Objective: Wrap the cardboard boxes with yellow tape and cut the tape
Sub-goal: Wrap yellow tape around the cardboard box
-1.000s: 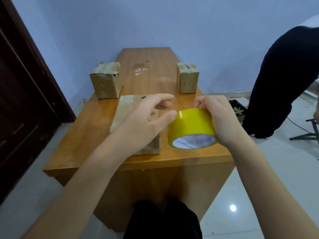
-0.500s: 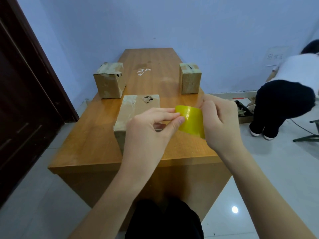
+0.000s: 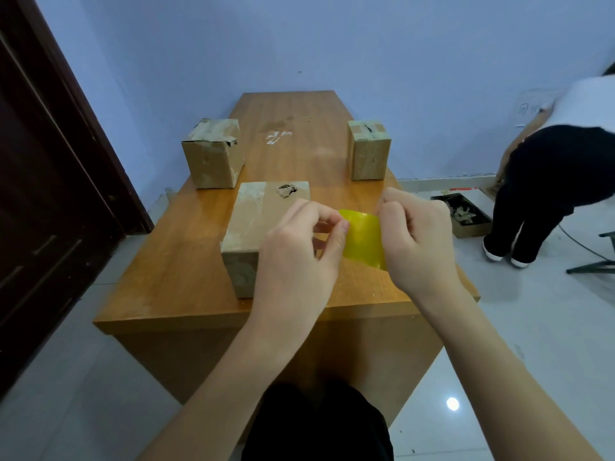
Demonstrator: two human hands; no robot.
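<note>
The fingers (image 3: 332, 224) of the left hand (image 3: 299, 251) were curled and pinched at the near edge of the yellow tape roll (image 3: 364, 239); the right hand (image 3: 417, 242) gripped the roll from its far side, fingers wrapped round it, so that only part of the yellow band showed between the two hands; both hovered above the near end of the wooden surface (image 3: 186, 271); just left of and partly behind the left hand stood the nearest cardboard box (image 3: 256, 227), patched with old tape and torn at its top; a second box (image 3: 213, 153) stood farther back on the left, a third box (image 3: 369, 149) farther back on the right, well apart from each other; a scrap of clear film (image 3: 278, 137) lay between them; beyond rose a pale blue wall (image 3: 332, 44), a dark door (image 3: 43, 178) at left; on the tiled floor (image 3: 532, 311) at right another person (image 3: 559, 174) bent over beside an open tray of scraps (image 3: 466, 214).
</note>
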